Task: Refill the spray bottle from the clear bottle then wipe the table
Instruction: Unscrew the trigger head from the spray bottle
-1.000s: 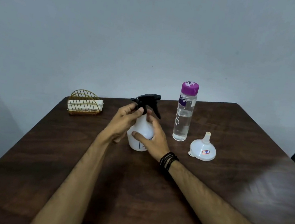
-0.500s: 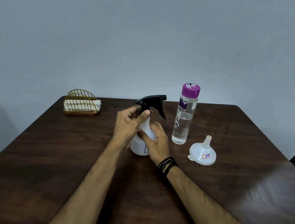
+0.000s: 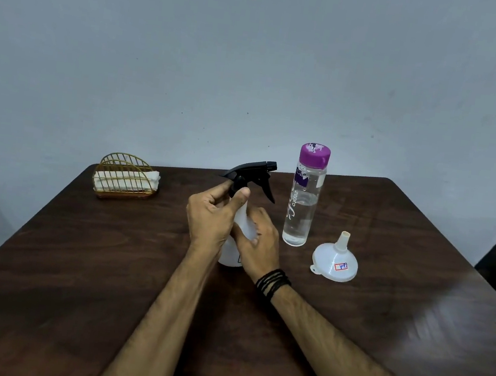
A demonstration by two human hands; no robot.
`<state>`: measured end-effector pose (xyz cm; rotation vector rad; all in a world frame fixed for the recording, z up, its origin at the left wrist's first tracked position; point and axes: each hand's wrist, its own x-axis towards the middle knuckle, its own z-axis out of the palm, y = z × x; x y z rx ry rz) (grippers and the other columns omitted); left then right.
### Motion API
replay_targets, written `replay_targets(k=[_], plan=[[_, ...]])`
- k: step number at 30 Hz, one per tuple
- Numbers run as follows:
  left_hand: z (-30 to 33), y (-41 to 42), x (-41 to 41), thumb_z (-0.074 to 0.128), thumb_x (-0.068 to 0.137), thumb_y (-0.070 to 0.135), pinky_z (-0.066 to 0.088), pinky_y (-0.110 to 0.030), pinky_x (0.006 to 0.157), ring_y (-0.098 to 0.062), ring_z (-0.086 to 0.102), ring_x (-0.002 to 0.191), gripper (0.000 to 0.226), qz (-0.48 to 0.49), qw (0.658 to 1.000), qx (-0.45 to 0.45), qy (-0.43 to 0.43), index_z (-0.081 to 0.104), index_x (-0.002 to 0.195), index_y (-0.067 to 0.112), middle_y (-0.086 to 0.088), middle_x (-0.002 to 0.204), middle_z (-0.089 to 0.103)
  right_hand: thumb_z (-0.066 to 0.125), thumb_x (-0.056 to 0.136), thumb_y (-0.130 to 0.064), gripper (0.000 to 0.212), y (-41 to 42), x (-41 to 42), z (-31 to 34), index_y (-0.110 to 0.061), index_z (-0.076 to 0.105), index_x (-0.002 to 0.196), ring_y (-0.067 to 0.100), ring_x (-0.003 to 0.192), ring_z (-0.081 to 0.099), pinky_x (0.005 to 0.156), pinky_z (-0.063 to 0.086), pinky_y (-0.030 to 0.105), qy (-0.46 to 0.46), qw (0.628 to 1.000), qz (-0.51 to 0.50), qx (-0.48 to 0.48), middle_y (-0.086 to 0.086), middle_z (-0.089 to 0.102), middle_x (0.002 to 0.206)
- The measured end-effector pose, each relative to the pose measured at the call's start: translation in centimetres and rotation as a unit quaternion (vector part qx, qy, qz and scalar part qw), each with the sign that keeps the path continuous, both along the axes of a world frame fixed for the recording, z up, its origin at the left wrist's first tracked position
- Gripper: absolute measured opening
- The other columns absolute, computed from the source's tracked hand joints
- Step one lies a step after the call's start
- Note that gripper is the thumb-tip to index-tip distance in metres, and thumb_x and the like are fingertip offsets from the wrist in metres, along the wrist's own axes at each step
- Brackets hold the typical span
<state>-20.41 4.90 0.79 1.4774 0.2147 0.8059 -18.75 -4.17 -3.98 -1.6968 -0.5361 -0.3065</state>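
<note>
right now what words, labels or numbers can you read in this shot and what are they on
"car": the end of a word on the purple label of the clear bottle; the rest is cut off.
White script running up the same bottle: too blurred to read.
Red-bordered sticker on the white funnel: upside down, looks like "6A", not certain.
Small mark low on the spray bottle: mostly hidden behind the right hand, unreadable.

Plain home room: dark wooden table (image 3: 102, 295) against bare grey wall (image 3: 255, 63), napkin holder (image 3: 125, 178).

Left hand (image 3: 210, 217) shifted grip round black spray head (image 3: 250, 174), apparently twisting it.
</note>
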Motion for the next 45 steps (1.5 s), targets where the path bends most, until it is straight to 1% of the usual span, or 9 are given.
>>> replay_targets(k=[8,13,17,22,30,34,37,40,45], plan=[[0.1,0.7,-0.6,0.087,0.071,0.017,0.058,-0.02,0.079,-0.002,0.072,0.085,0.042,-0.019,1.0,-0.008,0.017,0.074,0.108,0.003,-0.005,0.096,0.076,0.061,0.081,-0.048,0.042,0.2,0.1,-0.3,-0.016,0.068,0.109,0.006,0.091,0.062,0.08,0.051,0.024,0.0,1.0,0.004,-0.001,-0.006,0.063,0.096],[0.4,3.6,-1.3,0.079,0.081,0.028,0.054,-0.03,0.078,-0.018,0.066,0.087,0.034,-0.193,0.979,0.037,0.052,0.071,0.099,-0.001,-0.015,0.093,0.071,0.067,0.083,-0.046,0.035,-0.1,0.3,-0.4,-0.015,0.067,0.1,0.019,0.093,0.066,0.085,0.054,0.048,0.066,0.995,0.073,-0.005,0.001,0.068,0.097],[0.9,4.2,-1.5,0.055,0.095,0.025,0.055,-0.028,0.089,-0.02,0.068,0.104,0.033,-0.311,0.946,0.024,0.085,0.066,0.116,0.002,-0.011,0.11,0.072,0.068,0.084,-0.044,0.027,0.0,0.3,-0.4,-0.021,0.067,0.099,0.015,0.091,0.067,0.084,0.056,0.043,0.072,0.994,0.08,-0.006,-0.003,0.069,0.096],[0.6,2.9,-1.6,0.048,0.102,0.012,0.053,-0.019,0.084,-0.009,0.069,0.098,0.03,-0.239,0.966,0.082,0.054,0.062,0.116,-0.011,-0.01,0.106,0.07,0.068,0.088,-0.034,0.038,0.1,0.1,-0.5,-0.016,0.064,0.122,-0.006,0.101,0.061,0.088,0.049,0.017,0.039,0.997,0.067,-0.009,-0.013,0.065,0.109],[0.5,0.9,-2.0,0.093,0.059,0.04,0.059,-0.033,0.071,-0.012,0.071,0.08,0.035,0.007,0.997,0.058,0.045,0.07,0.08,0.023,0.004,0.081,0.074,0.064,0.077,-0.054,0.052,0.5,-0.1,-1.0,-0.02,0.068,0.116,0.012,0.106,0.06,0.09,0.05,0.026,0.015,1.0,-0.001,-0.024,-0.006,0.067,0.111],[0.4,0.8,-1.7,0.091,0.057,0.047,0.057,-0.032,0.083,-0.017,0.068,0.101,0.068,-0.068,0.995,0.035,0.071,0.057,0.109,0.018,-0.008,0.108,0.07,0.066,0.074,-0.055,0.053,0.3,0.2,-1.2,-0.021,0.067,0.114,0.014,0.107,0.058,0.091,0.052,0.035,0.025,0.999,-0.001,-0.021,-0.008,0.064,0.11],[0.9,1.5,-2.1,0.065,0.094,0.023,0.055,-0.029,0.093,-0.016,0.067,0.107,0.041,-0.182,0.982,-0.004,0.057,0.056,0.128,0.003,-0.017,0.118,0.069,0.065,0.071,-0.062,0.055,0.3,0.0,-0.9,-0.023,0.068,0.11,0.011,0.103,0.057,0.087,0.049,0.028,0.024,0.999,-0.001,-0.027,-0.009,0.062,0.106],[0.6,2.7,-2.5,0.05,0.101,0.013,0.054,-0.031,0.094,-0.018,0.067,0.107,0.027,-0.234,0.971,-0.001,0.04,0.062,0.123,0.002,-0.015,0.116,0.07,0.067,0.072,-0.063,0.053,0.3,0.0,-0.8,-0.024,0.068,0.107,0.009,0.101,0.058,0.086,0.05,0.028,0.023,0.999,0.0,-0.028,-0.01,0.061,0.103],[0.8,1.6,-2.2,0.083,0.076,0.009,0.053,-0.025,0.076,-0.015,0.061,0.083,0.032,-0.087,0.995,-0.003,0.044,0.057,0.094,0.013,-0.004,0.089,0.066,0.068,0.072,-0.061,0.056,0.1,-0.1,-0.8,-0.023,0.067,0.114,0.005,0.102,0.06,0.087,0.052,0.024,0.032,0.999,0.014,-0.007,-0.013,0.062,0.106]])
